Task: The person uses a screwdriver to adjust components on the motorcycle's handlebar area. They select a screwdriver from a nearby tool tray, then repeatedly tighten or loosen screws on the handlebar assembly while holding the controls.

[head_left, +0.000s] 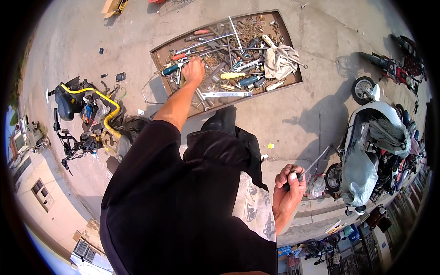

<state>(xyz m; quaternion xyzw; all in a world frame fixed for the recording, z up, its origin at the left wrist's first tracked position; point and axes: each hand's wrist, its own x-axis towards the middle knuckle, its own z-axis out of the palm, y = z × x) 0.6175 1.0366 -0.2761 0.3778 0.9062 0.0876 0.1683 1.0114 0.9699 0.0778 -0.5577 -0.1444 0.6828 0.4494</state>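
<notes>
Below you, the concrete ground [302,105] spreads out, with a stripped-down scooter frame with yellow tubing [87,114] off to your left and a white scooter under a grey cover [371,151] to your right. Straight ahead lies the long, shallow metal tray [161,55], rusty brown and crowded with hand tools: wrenches, screwdrivers with red, yellow and blue handles, loose bolts, and a crumpled pale rag [278,62] towards its right end.

Your left hand [193,71] is stretched out over the left part of that tray, fingers curled down among the tools beside a blue-handled screwdriver [172,69]. Whether it has closed on anything you cannot tell from here; the back of the hand hides the fingertips.

Your right hand [288,185] is low at your side, well apart from the tray, closed in a fist around the dark handle of a long thin metal tool [316,162], a bare steel shaft slanting up and away from your knuckles.

That tool looks stiff and fairly light, and most of its length hangs out beyond your grip, so the tip will probably swing wide with small wrist turns. The handle is the sensible place to hold it, as you do; the bare shaft may be slick or greasy. The tray's tools are likely heavy, hard and tangled, so take one by its handle and lift it free of its neighbours.
</notes>
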